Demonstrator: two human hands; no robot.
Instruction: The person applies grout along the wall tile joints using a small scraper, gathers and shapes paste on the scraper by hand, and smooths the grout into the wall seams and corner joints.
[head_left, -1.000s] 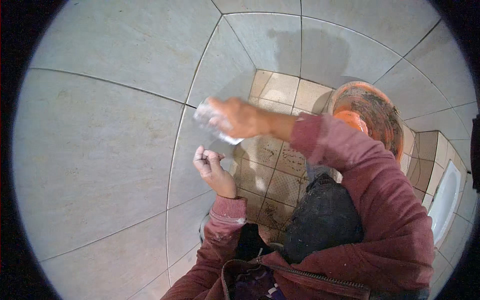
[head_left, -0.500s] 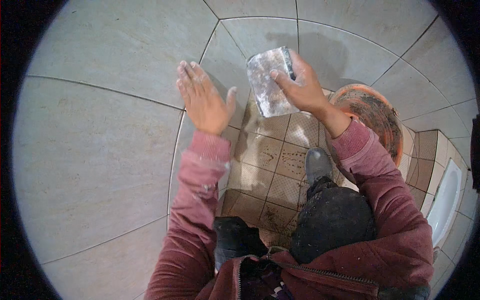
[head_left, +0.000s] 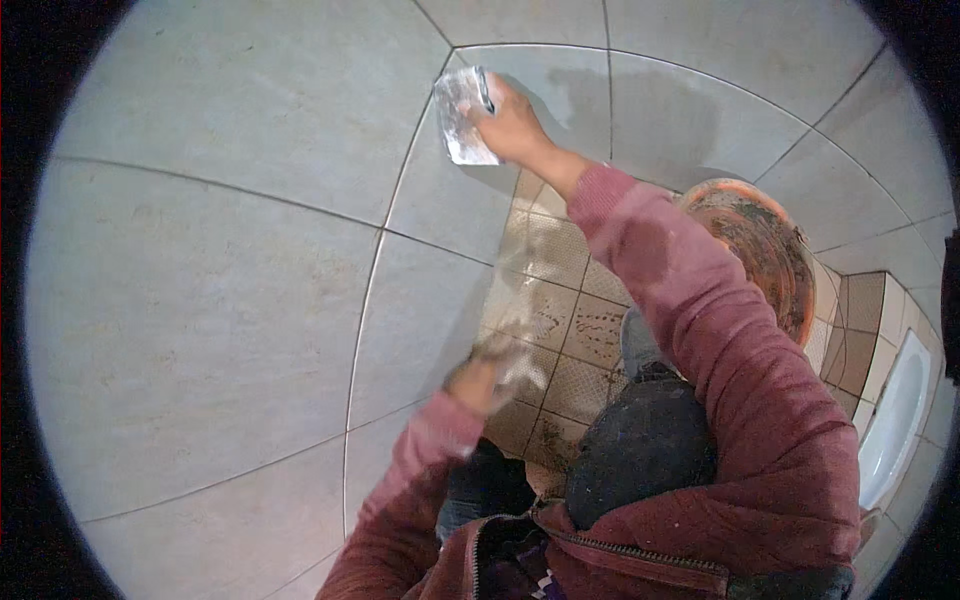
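My right hand (head_left: 515, 122) grips a flat rectangular pad (head_left: 462, 125), smeared white with a dark edge, thumb across its face. It holds the pad against or just over the tiled wall (head_left: 270, 120), at the grout line near the upper corner; contact cannot be made out. Lower down, my left hand (head_left: 478, 382) hangs beside the wall tiles, above the floor. Motion smears its fingers, and nothing can be made out in it.
At the right stands an orange bucket (head_left: 755, 245) with dirt-caked sides. A white basin-like fixture (head_left: 895, 420) is beyond it, next to a tiled ledge. Patterned, wet-marked floor tiles (head_left: 570, 320) lie below, with my shoe (head_left: 640, 340) on them.
My right hand has carried the pad left and up to the wall's grout line. My left hand has dropped from the wall towards my body.
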